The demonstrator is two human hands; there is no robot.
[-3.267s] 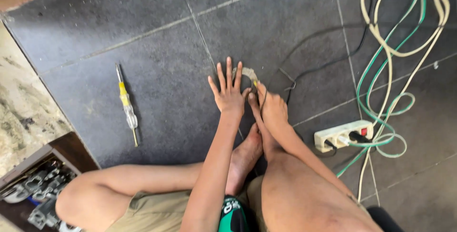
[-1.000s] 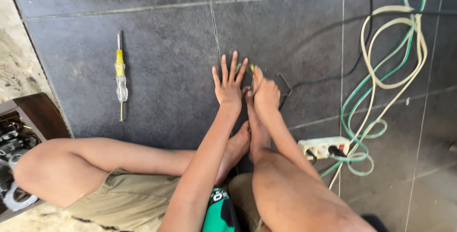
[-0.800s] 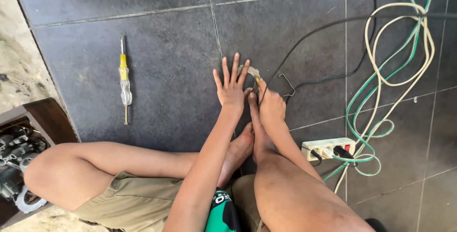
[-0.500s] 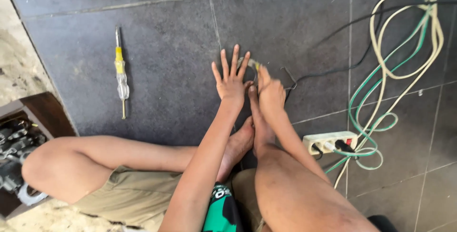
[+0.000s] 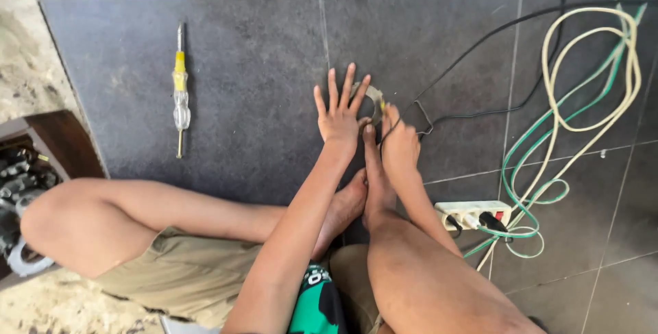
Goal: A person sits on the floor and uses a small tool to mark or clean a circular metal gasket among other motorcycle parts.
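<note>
Nearest us, our one power strip [image 5: 473, 213] lies by our right knee. Our right hand [image 5: 401, 147] pinches a thin wire [image 5: 423, 120] against a small ring-shaped part [image 5: 374, 98], which our left hand [image 5: 340, 116], fingers spread, pins flat to the tile; steady pressure seems needed. Farther off: one yellow-handled screwdriver [image 5: 179, 87], two looped cables [image 5: 582, 101].

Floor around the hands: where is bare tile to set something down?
Bare tile lies between the screwdriver and the left hand, and beyond the fingers toward the top grout line. Right of the right hand it is crowded: black wire, coiled green and cream cables, power strip. The wooden box fills the left edge.
</note>
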